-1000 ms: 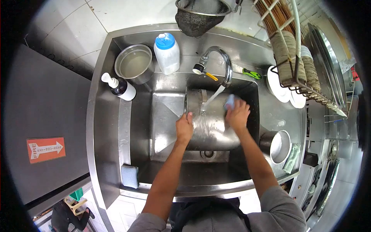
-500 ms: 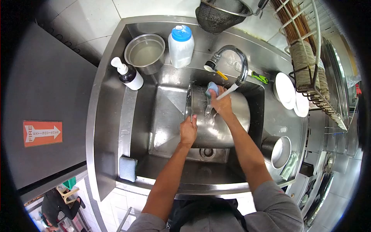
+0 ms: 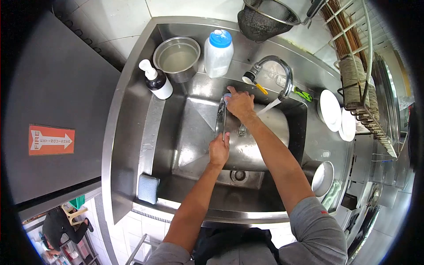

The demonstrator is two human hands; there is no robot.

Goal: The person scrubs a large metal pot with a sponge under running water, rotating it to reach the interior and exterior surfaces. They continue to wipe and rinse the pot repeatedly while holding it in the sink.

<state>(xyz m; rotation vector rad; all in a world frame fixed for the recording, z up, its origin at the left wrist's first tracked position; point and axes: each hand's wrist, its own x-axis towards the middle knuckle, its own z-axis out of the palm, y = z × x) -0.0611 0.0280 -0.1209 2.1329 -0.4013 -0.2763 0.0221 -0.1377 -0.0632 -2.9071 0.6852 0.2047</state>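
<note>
A large steel pot (image 3: pixel 260 145) lies on its side in the sink basin (image 3: pixel 190 132), its rim facing left. My left hand (image 3: pixel 219 149) grips the pot's rim at the near side. My right hand (image 3: pixel 240 104) presses a blue sponge (image 3: pixel 227 96) against the far part of the rim; the sponge is mostly hidden under my fingers. Water runs from the curved tap (image 3: pixel 282 75) onto the pot behind my right wrist.
On the sink's back ledge stand a steel bowl (image 3: pixel 177 58), a white bottle with a blue cap (image 3: pixel 217 53) and a pump bottle (image 3: pixel 157 80). A blue sponge (image 3: pixel 148 188) lies on the front left ledge. White plates (image 3: pixel 331 108) and a steel cup (image 3: pixel 321 177) sit at the right.
My right hand has swept the sponge leftward across the pot, from under the water stream to the rim. My left hand has kept its hold on the rim.
</note>
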